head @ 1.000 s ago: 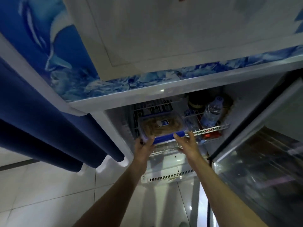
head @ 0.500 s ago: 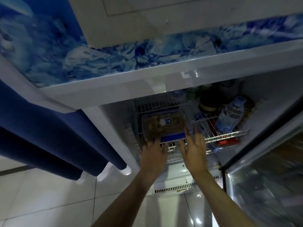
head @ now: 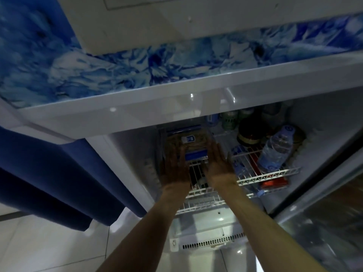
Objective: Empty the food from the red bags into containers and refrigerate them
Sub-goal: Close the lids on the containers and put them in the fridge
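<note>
Fingers straight on both: left hand (head: 174, 169) and right hand (head: 219, 165) press flat against the food container (head: 189, 143), now on the fridge's wire shelf (head: 253, 178). One container refrigerated; red bags unseen, remainder unknown.

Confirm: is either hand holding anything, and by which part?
No grip. The left hand and right hand lie with straight fingers against the near, blue-clipped end of the lidded food container on the wire shelf.

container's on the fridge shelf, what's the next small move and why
Probably draw both hands back. The container sits deep on the wire shelf, and the left hand and right hand lie flat against its front with straight fingers, gripping nothing.
</note>
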The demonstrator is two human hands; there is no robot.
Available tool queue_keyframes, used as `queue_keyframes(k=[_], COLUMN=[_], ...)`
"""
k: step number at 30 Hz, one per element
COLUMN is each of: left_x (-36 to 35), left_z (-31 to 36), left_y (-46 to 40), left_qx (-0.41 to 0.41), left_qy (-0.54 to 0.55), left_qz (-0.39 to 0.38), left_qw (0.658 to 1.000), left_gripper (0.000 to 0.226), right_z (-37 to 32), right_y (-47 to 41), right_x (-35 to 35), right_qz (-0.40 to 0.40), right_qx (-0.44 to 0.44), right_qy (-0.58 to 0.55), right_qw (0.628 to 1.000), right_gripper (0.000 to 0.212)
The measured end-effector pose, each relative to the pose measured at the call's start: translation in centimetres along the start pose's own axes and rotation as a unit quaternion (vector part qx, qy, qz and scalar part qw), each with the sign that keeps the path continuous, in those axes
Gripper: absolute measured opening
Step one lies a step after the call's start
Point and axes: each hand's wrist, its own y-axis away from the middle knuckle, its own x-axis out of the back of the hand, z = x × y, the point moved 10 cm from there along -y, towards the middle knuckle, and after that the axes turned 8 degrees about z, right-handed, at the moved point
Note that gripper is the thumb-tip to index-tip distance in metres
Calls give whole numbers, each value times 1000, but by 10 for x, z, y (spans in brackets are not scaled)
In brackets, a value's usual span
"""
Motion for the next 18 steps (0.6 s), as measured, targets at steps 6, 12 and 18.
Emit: queue_keyframes(k=[6,12,18], left_x=[8,-2,-5], left_z=[-5,-5,-12], left_y=[-45,-70,-99], left_qx=[24,18,40], left_qy=[64,89,131], left_qz=[70,115,96], left_qw=[995,989,986], left_gripper=[66,72,74], right_z=[-3,-1,-2], right_y=[-50,-85,-108], right_x=[-14,-30,-33], right_qz=[11,13,-16], right_qx=[27,19,23], right_qy=[-68,-71,-87], right_qw=[997,997,996], right_gripper=[77,73,81])
